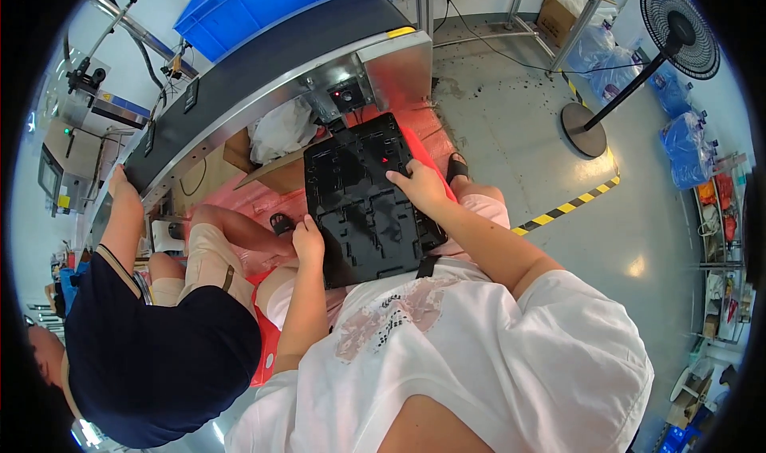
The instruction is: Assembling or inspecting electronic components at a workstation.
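Note:
A black moulded plastic tray [363, 214] with many shaped recesses lies tilted across my lap. A small red mark shows on its upper right part. My left hand [308, 242] is closed on the tray's left edge, its thumb up and the other fingers mostly hidden. On the opposite side my right hand [420, 187] grips the right edge, with the thumb on the top face and the fingers partly out of sight. Another black edge [432, 234] sticks out beneath the tray at the lower right; I cannot tell whether it is a second tray.
Ahead runs a conveyor [271, 50] with a dark belt and metal side. A blue crate [239, 14] stands behind it. At my left sits a co-worker [159, 349] in a dark shirt, one arm reaching to the conveyor. A black fan [586, 130] stands right, near striped floor tape [562, 208].

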Motion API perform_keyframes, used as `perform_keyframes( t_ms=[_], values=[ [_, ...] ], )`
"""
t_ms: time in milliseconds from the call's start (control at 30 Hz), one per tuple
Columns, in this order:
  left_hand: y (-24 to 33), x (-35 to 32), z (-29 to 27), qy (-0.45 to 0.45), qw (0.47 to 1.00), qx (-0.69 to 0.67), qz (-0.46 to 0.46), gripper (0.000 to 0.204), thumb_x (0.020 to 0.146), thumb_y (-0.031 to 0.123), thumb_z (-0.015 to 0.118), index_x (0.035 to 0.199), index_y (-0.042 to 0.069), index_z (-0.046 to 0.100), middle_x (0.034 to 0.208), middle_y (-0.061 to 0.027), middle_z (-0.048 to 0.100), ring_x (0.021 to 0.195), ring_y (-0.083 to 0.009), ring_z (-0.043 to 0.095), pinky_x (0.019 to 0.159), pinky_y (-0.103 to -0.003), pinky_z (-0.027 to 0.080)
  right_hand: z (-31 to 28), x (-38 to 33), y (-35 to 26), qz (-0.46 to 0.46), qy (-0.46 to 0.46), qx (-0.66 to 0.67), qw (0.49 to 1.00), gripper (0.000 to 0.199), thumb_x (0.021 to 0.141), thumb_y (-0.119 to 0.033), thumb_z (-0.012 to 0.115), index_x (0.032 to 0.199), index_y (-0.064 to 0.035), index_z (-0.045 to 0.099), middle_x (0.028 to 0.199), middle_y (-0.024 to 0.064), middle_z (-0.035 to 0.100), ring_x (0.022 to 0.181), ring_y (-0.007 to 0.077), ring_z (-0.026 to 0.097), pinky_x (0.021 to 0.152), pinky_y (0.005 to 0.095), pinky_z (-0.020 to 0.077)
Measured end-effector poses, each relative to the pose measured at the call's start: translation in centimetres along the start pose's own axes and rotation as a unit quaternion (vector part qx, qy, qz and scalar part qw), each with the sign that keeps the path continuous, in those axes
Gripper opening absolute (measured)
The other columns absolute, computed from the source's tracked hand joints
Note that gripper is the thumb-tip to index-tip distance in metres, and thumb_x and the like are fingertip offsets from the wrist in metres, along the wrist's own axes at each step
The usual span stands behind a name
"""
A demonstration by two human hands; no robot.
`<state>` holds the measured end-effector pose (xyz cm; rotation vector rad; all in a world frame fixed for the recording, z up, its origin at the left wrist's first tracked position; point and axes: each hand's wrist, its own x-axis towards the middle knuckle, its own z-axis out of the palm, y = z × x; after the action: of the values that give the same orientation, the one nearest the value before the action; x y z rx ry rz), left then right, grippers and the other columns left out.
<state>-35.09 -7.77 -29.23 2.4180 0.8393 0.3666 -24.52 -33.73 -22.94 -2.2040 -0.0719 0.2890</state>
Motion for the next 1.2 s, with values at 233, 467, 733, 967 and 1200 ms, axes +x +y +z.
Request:
perform_keyframes(
  t_ms=[233, 467, 733, 967, 1200],
  values=[
    [1.5, 0.1, 2.3, -0.055, 0.997, -0.051, -0.019, 0.052, 0.094, 0.042, 0.045, 0.096, -0.007, 0.063, 0.097, -0.0335, 0.06, 0.097, -0.0459, 0.057, 0.086, -0.05, 0.042, 1.6, 4.2, 4.0, 0.054, 0.029, -0.055, 0.997, 0.056, 0.075, -0.042, 0.071, 0.109, -0.0001, 0.058, 0.113, 0.0253, 0.06, 0.099, 0.0376, 0.061, 0.084, 0.0432, 0.0487],
    [-0.5, 0.5, 3.5, -0.12, 0.981, -0.141, -0.061, 0.053, 0.092, 0.044, 0.048, 0.096, -0.006, 0.066, 0.094, -0.0316, 0.063, 0.096, -0.0467, 0.058, 0.087, -0.048, 0.044, 1.8, 6.8, 5.5, 0.174, -0.05, -0.008, 0.984, 0.077, 0.073, -0.052, 0.071, 0.125, -0.0004, 0.049, 0.123, 0.0252, 0.055, 0.114, 0.037, 0.055, 0.097, 0.0425, 0.0435],
    [0.9, 0.9, 4.7, -0.1, 0.994, 0.013, -0.045, 0.061, 0.092, 0.047, 0.046, 0.087, -0.01, 0.066, 0.091, -0.0341, 0.062, 0.092, -0.0468, 0.06, 0.084, -0.05, 0.046, 3.1, 6.8, 6.1, 0.145, -0.044, -0.073, 0.986, 0.073, 0.083, -0.06, 0.056, 0.123, 0.0007, 0.055, 0.128, 0.0266, 0.052, 0.117, 0.0381, 0.053, 0.098, 0.0426, 0.0425],
    [1.5, -3.3, 2.7, -0.093, 0.994, 0.008, -0.052, 0.059, 0.092, 0.046, 0.047, 0.09, -0.009, 0.064, 0.089, -0.0332, 0.062, 0.089, -0.047, 0.061, 0.081, -0.05, 0.047, 2.6, 3.7, 6.9, 0.113, -0.044, -0.071, 0.99, 0.067, 0.085, -0.057, 0.055, 0.109, 0.0054, 0.062, 0.108, 0.0287, 0.061, 0.105, 0.0402, 0.059, 0.092, 0.045, 0.045],
    [1.6, -3.5, 1.6, -0.116, 0.991, -0.032, -0.054, 0.054, 0.091, 0.046, 0.049, 0.1, -0.005, 0.064, 0.089, -0.0296, 0.063, 0.086, -0.0455, 0.061, 0.079, -0.048, 0.047, -0.1, 4.4, 5.4, 0.156, -0.159, -0.105, 0.969, 0.07, 0.085, -0.059, 0.053, 0.103, 0.0071, 0.063, 0.095, 0.024, 0.065, 0.081, 0.0374, 0.066, 0.064, 0.047, 0.0543]
  ],
)
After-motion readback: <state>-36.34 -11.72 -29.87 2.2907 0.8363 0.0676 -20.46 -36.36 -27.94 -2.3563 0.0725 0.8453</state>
